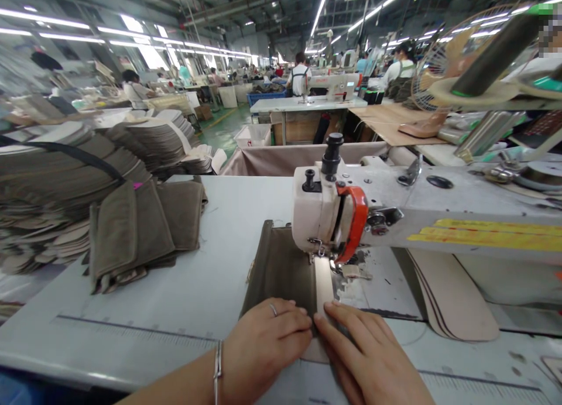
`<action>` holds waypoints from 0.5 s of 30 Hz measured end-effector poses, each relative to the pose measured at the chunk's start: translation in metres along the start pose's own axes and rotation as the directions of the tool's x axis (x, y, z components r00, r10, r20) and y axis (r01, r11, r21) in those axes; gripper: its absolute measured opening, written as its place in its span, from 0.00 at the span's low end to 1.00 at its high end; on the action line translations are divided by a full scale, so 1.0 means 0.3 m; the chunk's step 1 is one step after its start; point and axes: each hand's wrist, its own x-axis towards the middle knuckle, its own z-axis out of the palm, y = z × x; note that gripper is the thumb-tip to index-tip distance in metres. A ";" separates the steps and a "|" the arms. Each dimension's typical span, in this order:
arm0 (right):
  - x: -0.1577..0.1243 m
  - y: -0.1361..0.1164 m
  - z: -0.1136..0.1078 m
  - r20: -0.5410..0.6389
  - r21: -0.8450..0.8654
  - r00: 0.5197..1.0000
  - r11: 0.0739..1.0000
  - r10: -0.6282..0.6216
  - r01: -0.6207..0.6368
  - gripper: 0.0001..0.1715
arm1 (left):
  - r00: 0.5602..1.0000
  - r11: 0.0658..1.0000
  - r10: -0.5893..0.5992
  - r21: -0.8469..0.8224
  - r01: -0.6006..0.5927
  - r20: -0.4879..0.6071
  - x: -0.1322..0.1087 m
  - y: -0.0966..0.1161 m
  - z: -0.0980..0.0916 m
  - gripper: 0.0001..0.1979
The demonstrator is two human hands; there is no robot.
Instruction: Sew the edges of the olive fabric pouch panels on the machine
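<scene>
A dark olive-brown fabric panel point(281, 270) lies on the sewing table, its far right part under the head of a sewing machine point(316, 212). Along the panel's right edge a pale strip point(324, 282) runs up to the machine's presser foot and needle area. My left hand point(267, 346), with a ring and a bracelet, rests on the near part of the panel, its fingers laid down side by side. Beside it my right hand point(369, 352) has its fingers stretched out, the fingertips touching the near end of the strip. The palms' undersides are hidden.
Folded olive fabric pieces point(132, 229) lie at the table's left, beside tall stacks of cut panels point(65, 177). Pale rounded panels point(456, 299) sit under the machine arm. Behind stand another sewing machine point(333, 86), a fan point(439, 65) and several people.
</scene>
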 end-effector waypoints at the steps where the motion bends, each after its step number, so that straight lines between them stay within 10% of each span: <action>1: 0.000 0.001 0.001 0.001 -0.003 1.000 1.000 -0.002 0.002 0.21 | 1.000 1.000 0.002 0.011 -0.002 0.007 0.008 -0.004 -0.003 0.11; 15: 0.047 0.012 0.015 0.015 -0.011 0.997 0.997 0.073 -0.073 0.20 | 0.998 0.993 0.034 0.116 -0.039 0.045 0.098 -0.092 -0.007 0.09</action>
